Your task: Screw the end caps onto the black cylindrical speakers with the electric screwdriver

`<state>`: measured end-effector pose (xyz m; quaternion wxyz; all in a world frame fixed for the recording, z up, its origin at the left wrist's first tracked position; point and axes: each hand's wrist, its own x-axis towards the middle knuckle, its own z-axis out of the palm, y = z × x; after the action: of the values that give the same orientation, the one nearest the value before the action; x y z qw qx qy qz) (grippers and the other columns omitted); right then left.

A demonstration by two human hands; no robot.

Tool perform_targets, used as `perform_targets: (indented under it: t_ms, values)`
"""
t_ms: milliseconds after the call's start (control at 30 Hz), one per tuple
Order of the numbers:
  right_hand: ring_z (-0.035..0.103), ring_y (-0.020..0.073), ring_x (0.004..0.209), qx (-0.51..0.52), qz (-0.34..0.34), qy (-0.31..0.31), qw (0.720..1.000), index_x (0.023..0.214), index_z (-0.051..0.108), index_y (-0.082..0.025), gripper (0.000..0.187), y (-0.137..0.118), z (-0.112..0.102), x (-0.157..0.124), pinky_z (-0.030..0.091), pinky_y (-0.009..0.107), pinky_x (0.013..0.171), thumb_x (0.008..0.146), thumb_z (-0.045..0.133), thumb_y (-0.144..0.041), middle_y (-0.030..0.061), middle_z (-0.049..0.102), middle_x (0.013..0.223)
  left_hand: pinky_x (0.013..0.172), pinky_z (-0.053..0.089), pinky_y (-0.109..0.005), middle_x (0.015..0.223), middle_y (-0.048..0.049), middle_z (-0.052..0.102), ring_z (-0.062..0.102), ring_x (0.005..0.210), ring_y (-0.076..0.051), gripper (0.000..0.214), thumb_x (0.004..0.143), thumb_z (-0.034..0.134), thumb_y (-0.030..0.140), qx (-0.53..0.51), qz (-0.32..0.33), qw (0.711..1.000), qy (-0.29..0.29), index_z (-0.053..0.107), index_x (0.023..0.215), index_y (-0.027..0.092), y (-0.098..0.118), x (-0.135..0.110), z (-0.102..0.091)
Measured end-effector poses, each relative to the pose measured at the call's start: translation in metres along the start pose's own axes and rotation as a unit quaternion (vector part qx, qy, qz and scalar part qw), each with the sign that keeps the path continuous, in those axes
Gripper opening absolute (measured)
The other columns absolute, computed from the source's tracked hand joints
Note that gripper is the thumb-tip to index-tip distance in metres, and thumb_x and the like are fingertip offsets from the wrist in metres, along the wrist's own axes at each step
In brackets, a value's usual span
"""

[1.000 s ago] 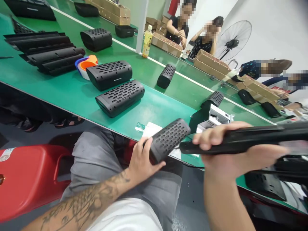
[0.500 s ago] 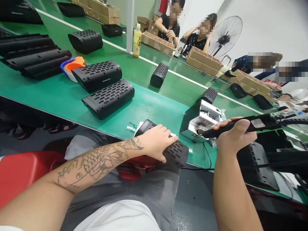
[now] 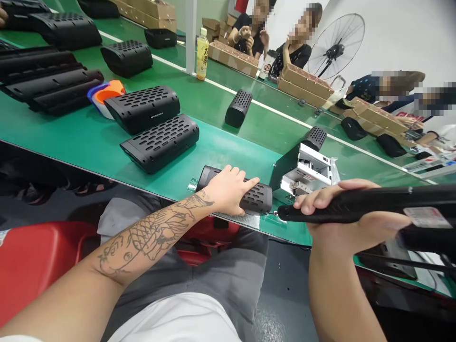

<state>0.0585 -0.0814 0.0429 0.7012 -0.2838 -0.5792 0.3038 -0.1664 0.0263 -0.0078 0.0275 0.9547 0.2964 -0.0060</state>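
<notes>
At the near edge of the green bench lies a black perforated casing (image 3: 259, 197), with my left hand (image 3: 228, 192) wrapped over its top. My right hand (image 3: 337, 235) grips a black electric screwdriver (image 3: 374, 204), held nearly level. Its bit points left and meets the casing's right end; whether it touches is too small to tell. Just behind the screwdriver stands a screw feeder (image 3: 289, 173), a black and silver box. Two more perforated casings, one marked MERKURY (image 3: 142, 109) and one plain (image 3: 160, 142), sit to the left of my hands.
Several long black shells (image 3: 53, 88) lie stacked at the left beside an orange and blue item (image 3: 107, 97). A yellow drink bottle (image 3: 202, 54) stands by a post (image 3: 191, 35). Other casings (image 3: 238, 108) rest on the green belt. People sit across behind cardboard boxes (image 3: 233, 58).
My right hand has brought the screwdriver away from the screw feeder, left and toward me, to the casing's end. My left hand has shifted the casing slightly up onto the bench edge.
</notes>
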Motion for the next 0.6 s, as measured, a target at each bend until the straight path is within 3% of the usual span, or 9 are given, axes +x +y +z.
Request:
perform_targets:
  t_ms: [100, 233, 600]
  values:
    - [0.068, 0.0225, 0.053, -0.006, 0.019, 0.028, 0.999, 0.102, 0.083, -0.023, 0.056, 0.011, 0.012, 0.003, 0.063, 0.039, 0.056, 0.092, 0.092, -0.077, 0.0017, 0.07, 0.07, 0.12, 0.042, -0.055, 0.15, -0.0238, 0.069, 0.063, 0.135, -0.044, 0.119, 0.09, 0.09, 0.068, -0.006, 0.002, 1.0, 0.014, 0.044, 0.189, 0.022, 0.001, 0.0, 0.001]
    - [0.066, 0.0219, 0.051, -0.006, 0.026, 0.021, 0.999, 0.093, 0.076, -0.02, 0.057, 0.019, 0.019, 0.004, 0.062, 0.038, 0.053, 0.093, 0.092, -0.074, 0.002, 0.067, 0.068, 0.119, 0.042, -0.054, 0.152, -0.0238, 0.068, 0.063, 0.136, -0.044, 0.118, 0.091, 0.09, 0.068, -0.011, 0.0, 1.0, 0.005, 0.043, 0.189, 0.023, 0.001, 0.0, -0.001]
    - [0.064, 0.0157, 0.051, 0.011, 0.065, -0.02, 0.998, 0.093, 0.073, -0.018, 0.045, 0.026, 0.027, 0.006, 0.063, 0.031, 0.056, 0.092, 0.096, -0.057, -0.0012, 0.066, 0.068, 0.117, 0.043, -0.058, 0.147, -0.0254, 0.07, 0.064, 0.133, -0.046, 0.114, 0.092, 0.085, 0.066, -0.02, 0.0, 1.0, 0.011, 0.045, 0.188, 0.02, 0.001, 0.001, 0.001]
